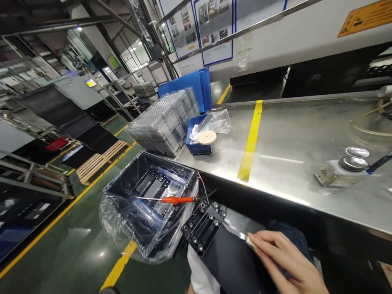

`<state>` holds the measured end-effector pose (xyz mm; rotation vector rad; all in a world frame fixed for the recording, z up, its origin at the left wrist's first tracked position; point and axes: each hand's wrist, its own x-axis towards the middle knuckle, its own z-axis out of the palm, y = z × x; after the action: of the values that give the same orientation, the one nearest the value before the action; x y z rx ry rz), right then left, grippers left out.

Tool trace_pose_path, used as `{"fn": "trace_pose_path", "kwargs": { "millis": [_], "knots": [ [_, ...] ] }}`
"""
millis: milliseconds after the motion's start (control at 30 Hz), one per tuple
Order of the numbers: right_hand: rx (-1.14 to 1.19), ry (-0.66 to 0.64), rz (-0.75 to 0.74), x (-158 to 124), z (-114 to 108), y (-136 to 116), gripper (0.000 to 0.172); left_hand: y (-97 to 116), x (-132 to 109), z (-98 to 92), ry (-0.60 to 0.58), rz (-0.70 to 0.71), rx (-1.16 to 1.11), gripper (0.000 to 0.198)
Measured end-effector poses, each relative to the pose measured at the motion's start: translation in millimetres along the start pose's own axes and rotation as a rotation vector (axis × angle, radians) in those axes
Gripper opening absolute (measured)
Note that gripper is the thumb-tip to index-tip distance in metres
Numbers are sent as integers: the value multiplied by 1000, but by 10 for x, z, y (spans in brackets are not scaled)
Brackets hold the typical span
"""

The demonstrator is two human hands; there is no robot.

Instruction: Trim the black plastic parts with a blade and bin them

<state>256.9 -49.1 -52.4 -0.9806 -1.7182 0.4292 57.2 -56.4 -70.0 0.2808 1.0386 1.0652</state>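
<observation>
In the head view, a long black plastic part (pixel 234 255) with round fittings at one end was held tilted at the lower middle of the frame. Its left side was grasped by the left hand (pixel 200 271), covered in white fabric. A slim pale-handled tool (pixel 249 241) was pinched in the fingertips of the right hand (pixel 286 259) beside the part's right edge; whether contact was made could not be told. The slant was presumably chosen to expose that edge.

Left of centre, a dark box lined with clear plastic (pixel 121 179) was set near the steel table (pixel 284 134), probably for easy reach. Black parts (pixel 153 183) and bubble wrap were contained in it; an orange-handled tool (pixel 177 200) was seen across its opening. In a small blue bin (pixel 199 149), white cloth was held under a round beige disc (pixel 207 137).
</observation>
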Motion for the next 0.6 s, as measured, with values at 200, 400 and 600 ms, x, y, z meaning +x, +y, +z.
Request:
{"fn": "trace_pose_path", "kwargs": {
  "millis": [200, 400, 600],
  "knots": [
    [6, 73, 27, 44, 100, 8, 18, -70, -6, 74, 42, 137, -33, 51],
    [38, 20, 24, 49, 59, 18, 21, -138, -35, 87, 11, 198, -79, 48],
    [43, -11, 19, 67, 48, 35, 22, -214, -26, 23, -16, 260, -63, 45]
  ]
}}
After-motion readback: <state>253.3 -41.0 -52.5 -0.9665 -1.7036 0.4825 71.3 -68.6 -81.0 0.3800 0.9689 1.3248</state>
